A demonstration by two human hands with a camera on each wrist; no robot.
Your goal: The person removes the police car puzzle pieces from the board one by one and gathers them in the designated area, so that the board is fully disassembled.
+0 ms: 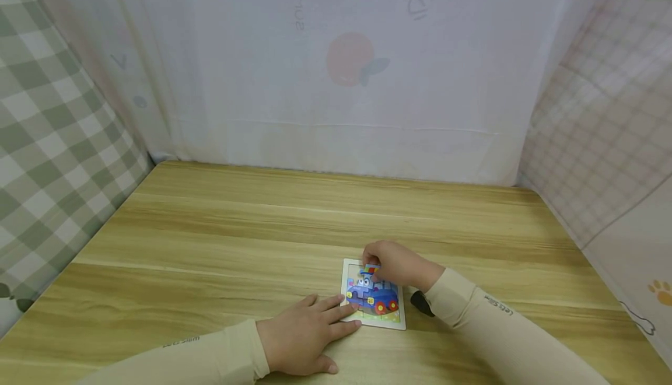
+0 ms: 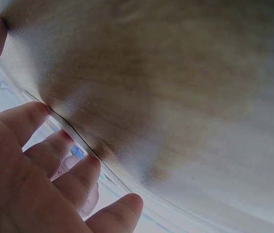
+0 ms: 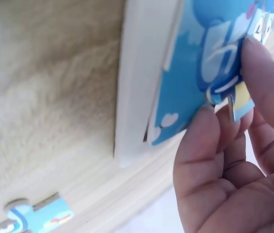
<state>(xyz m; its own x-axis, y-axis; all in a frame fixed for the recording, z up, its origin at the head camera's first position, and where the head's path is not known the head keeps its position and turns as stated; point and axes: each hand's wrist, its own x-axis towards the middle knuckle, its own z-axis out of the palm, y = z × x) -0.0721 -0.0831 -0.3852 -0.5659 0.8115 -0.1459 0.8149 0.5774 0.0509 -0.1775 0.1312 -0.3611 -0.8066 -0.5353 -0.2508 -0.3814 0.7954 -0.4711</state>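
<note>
A jigsaw puzzle (image 1: 383, 296) of a blue cartoon car lies in a white-rimmed tray (image 1: 388, 326) on the table. My left hand (image 1: 304, 333) rests flat with spread fingers, some of its fingertips (image 2: 91, 165) on the tray's left edge. At the puzzle's upper part, my right hand (image 1: 400, 263) pinches a small puzzle piece (image 3: 243, 99) with yellow and blue on it. The piece stands tilted against the assembled part, and fingers partly cover it. Bare tray shows at the upper left corner.
A loose blue puzzle piece (image 3: 42, 213) lies on the table beside the tray in the right wrist view. A black object (image 1: 422, 303) sits at the right wrist. Cloth curtains (image 1: 336, 140) bound the wooden table (image 1: 236, 216) at the back and sides.
</note>
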